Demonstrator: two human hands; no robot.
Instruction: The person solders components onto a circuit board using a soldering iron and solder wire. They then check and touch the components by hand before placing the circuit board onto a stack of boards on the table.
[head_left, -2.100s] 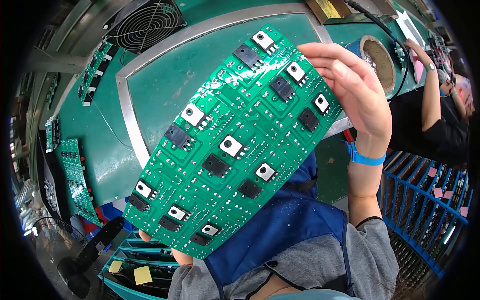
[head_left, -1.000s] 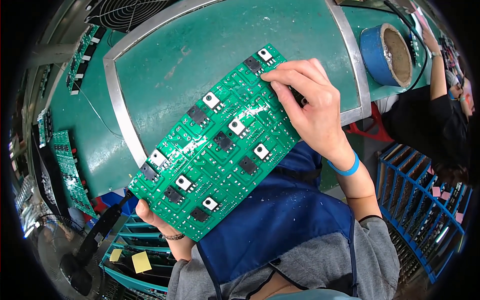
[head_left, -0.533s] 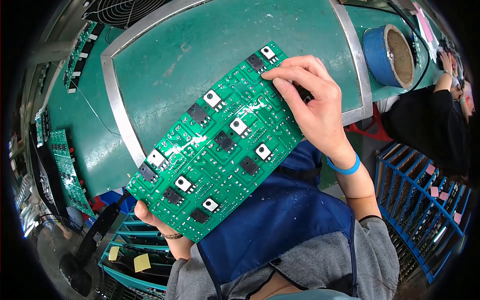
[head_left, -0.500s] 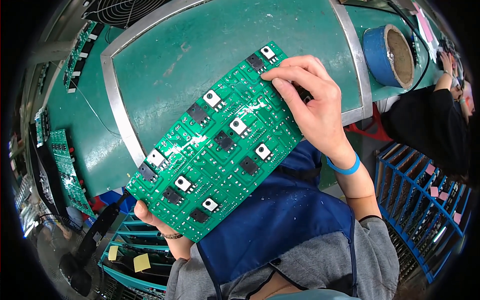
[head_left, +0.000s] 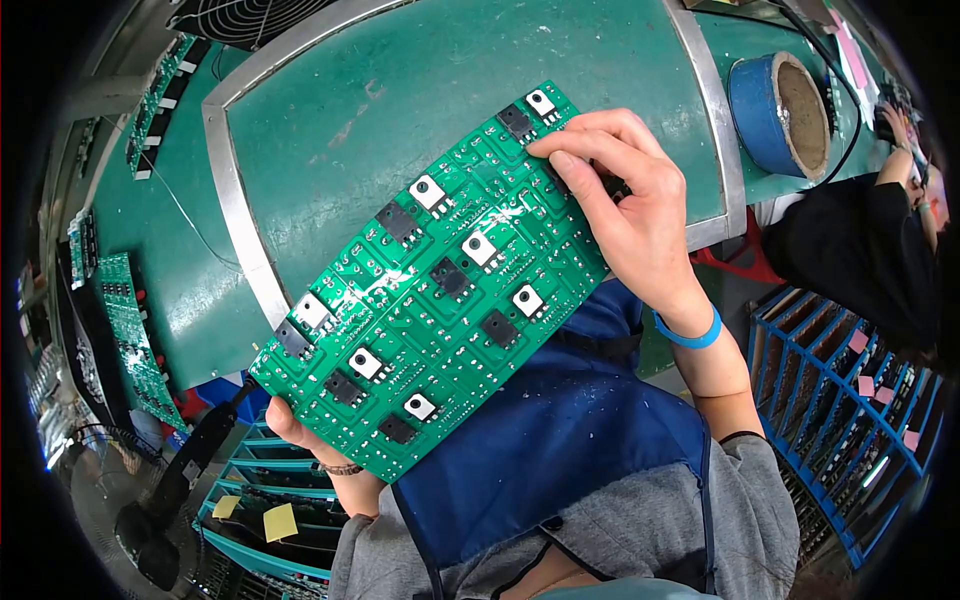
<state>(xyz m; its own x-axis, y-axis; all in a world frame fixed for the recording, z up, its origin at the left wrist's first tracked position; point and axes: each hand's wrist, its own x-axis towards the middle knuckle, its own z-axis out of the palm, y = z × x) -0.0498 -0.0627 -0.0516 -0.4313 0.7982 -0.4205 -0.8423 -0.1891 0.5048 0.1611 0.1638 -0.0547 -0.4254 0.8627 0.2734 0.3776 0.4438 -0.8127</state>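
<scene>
A green circuit board (head_left: 420, 310), tilted up to the right, is held above my lap and the bench's front edge. Pairs of black and white transistors lie across its face, among many shiny solder points. My left hand (head_left: 293, 428) grips the board at its lower left end; most of its fingers are hidden behind it. At the upper right end, my right hand (head_left: 635, 195) has thumb and index finger drawn together over the board's face. Dark parts show under that thumb, but what the fingertips pinch, if anything, is hidden.
A metal-framed green bench top (head_left: 330, 130) lies ahead. A blue round roll (head_left: 765, 115) stands at its right, and more circuit boards (head_left: 135, 340) lean at the left. A black electric screwdriver (head_left: 200, 450) is beside the left hand. Blue racks (head_left: 850, 420) stand right, near another person (head_left: 835, 250).
The board has shifted very slightly, its right end up and right, and my right hand has moved along with it. The grip of both hands looks the same.
</scene>
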